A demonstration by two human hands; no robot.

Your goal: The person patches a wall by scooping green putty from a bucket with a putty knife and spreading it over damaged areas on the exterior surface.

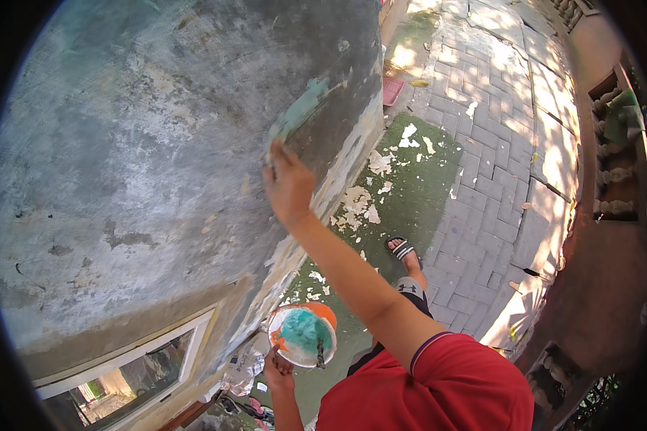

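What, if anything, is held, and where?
The left hand holds a round orange-and-white container of turquoise paste by its lower-left edge; the right hand is too blurred to tell.

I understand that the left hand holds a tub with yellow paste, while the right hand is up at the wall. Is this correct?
Not quite: the paste is blue-green, not yellow, as the head view shows. The left hand does hold the tub, and the right hand is up at the wall.
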